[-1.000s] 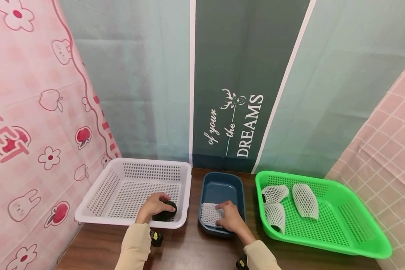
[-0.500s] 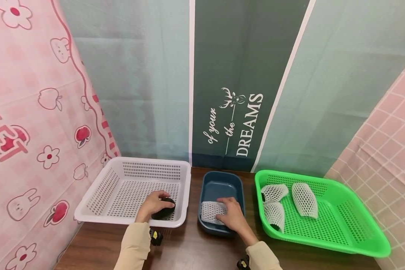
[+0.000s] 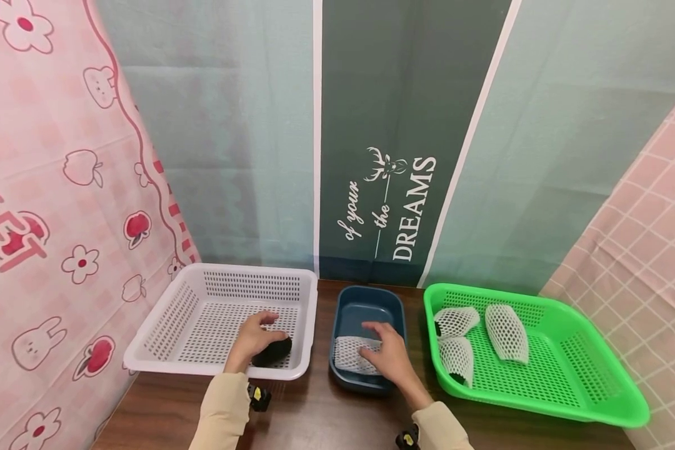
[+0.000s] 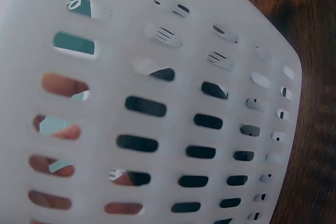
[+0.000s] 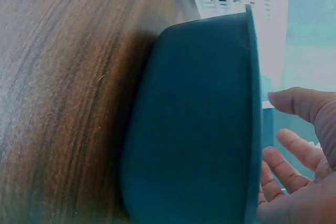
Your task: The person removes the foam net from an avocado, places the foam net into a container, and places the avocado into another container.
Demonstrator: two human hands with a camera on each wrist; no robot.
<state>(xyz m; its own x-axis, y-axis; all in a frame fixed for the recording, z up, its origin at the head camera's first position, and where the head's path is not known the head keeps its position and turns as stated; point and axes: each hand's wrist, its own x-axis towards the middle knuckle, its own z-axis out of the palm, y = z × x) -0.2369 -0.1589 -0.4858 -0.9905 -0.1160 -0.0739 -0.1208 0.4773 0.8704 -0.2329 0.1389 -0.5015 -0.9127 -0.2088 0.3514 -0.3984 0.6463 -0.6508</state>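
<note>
At the near right corner of the white basket point(image 3: 270, 373), a dark, oval, avocado-like object point(image 3: 272, 356) lies under my left hand point(image 3: 255, 339). The thumb is over it and the fingers are spread away from its far side. My right hand point(image 3: 390, 355) is over the small blue tray point(image 3: 371, 312), thumb and fingers apart. Below that hand a white foam net sleeve point(image 3: 350, 355) lies in the tray's near half. From the right wrist, the tray's outer wall point(image 5: 194, 124) hides the sleeve. The basket's slotted wall point(image 4: 181, 94) fills the left wrist view and mostly hides the hand.
On the right stands a green basket point(image 3: 557, 409) holding several items: a net sleeve point(image 3: 506, 333) lying alone, and two net sleeves at its left side with dark ends showing. All three containers are on a brown wooden table point(image 3: 315, 419). Fabric curtains point(image 3: 270, 156) close off the back and sides.
My left fingers have come off the dark oval object and spread; it stays in the basket corner. My right fingers have opened and lifted from the foam net sleeve.
</note>
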